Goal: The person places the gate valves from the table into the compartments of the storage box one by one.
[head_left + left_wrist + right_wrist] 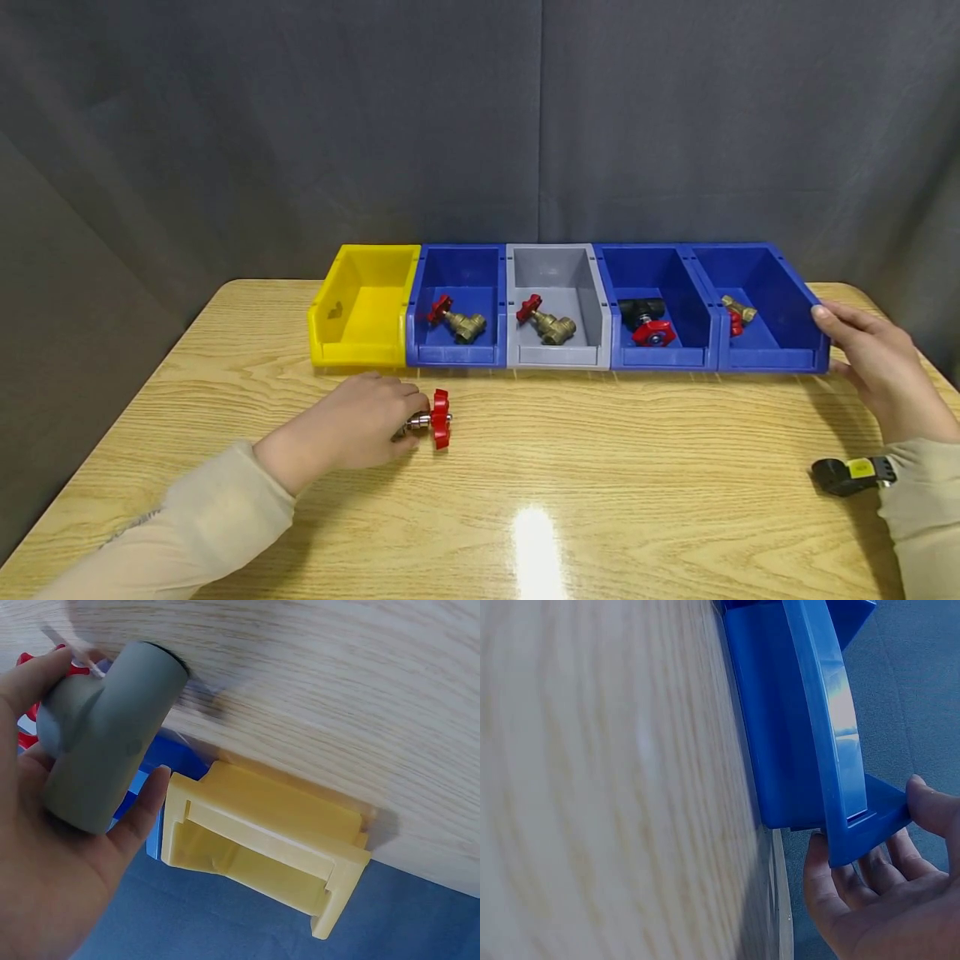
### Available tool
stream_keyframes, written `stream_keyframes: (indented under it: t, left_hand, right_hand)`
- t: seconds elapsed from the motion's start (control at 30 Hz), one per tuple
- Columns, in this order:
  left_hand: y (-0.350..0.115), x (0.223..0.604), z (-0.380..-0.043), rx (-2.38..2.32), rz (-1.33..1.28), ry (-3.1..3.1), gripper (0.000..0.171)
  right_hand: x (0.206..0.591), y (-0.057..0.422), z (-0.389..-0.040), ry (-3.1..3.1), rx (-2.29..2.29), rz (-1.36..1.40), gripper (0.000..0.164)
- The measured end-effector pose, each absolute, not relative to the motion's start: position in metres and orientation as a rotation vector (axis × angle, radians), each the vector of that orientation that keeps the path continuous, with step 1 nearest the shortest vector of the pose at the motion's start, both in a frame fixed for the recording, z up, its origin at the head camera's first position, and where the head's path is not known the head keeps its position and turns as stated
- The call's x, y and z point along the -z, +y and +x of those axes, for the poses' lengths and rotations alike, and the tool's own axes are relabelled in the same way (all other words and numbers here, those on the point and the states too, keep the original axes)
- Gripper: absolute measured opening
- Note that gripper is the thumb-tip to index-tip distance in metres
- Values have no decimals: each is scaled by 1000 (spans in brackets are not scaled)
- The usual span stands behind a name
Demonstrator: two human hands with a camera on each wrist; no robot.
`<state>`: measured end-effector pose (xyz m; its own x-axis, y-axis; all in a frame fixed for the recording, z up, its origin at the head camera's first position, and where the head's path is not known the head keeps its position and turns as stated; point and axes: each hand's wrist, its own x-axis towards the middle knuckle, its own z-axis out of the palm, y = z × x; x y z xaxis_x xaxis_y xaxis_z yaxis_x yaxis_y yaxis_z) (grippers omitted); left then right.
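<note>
My left hand [367, 421] grips a valve with a red handwheel [441, 419], over the table in front of the yellow bin [357, 356]. In the left wrist view the valve's thick grey tee-shaped body [112, 742] lies between thumb and fingers, and the wheel is partly hidden behind them. At the far right, my right hand [881, 358] holds the outer side of the end blue bin [772, 361]. Its thumb is at the bin's top edge and the fingers lie along the outer wall, as the right wrist view shows beside the bin's front corner [847, 844].
Several bins stand in a row along the table's back. Brass valves with red wheels lie in the left blue bin [456, 357] and the grey bin [558, 357]. A black valve [643, 317] and a small brass valve [738, 310] lie farther right. A dark curtain [480, 125] hangs behind.
</note>
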<state>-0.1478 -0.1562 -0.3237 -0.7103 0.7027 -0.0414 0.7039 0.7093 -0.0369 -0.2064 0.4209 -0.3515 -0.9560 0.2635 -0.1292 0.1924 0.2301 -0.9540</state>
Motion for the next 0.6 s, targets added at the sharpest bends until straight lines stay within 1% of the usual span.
stream_keyframes:
  t: [0.03, 0.17, 0.2, 0.27, 0.3, 0.4, 0.43, 0.5, 0.53, 0.6]
  left_hand:
    - [-156, 324, -148, 71, 1195, 2886, 23]
    - [-156, 326, -148, 53, 1214, 2893, 19]
    - [-156, 326, -148, 52, 1216, 2893, 19]
    - [-156, 326, -149, 52, 1222, 2893, 19]
    - [-156, 326, -149, 51, 1225, 2893, 20]
    - [-156, 325, -149, 61, 1241, 2894, 20]
    - [-156, 325, -149, 63, 1245, 2895, 20]
    - [-156, 325, -149, 68, 1258, 2898, 19]
    - [-156, 325, -150, 71, 1265, 2900, 19]
    - [-157, 325, -150, 70, 1274, 2905, 19]
  right_hand:
    - [350, 419, -205, -2408, -1865, -447, 68]
    - [348, 416, -203, -2395, -1882, -434, 69]
    - [349, 418, -204, -2406, -1857, -436, 64]
    - [350, 419, -205, -2417, -1848, -435, 68]
    - [351, 419, -206, -2422, -1834, -441, 66]
    - [352, 420, -207, -2451, -1788, -450, 69]
    - [351, 419, -207, -2454, -1791, -449, 76]
    - [352, 420, -207, -2459, -1778, -451, 77]
    - [352, 420, -207, -2467, -1779, -446, 83]
    - [355, 424, -210, -2458, -1777, -439, 74]
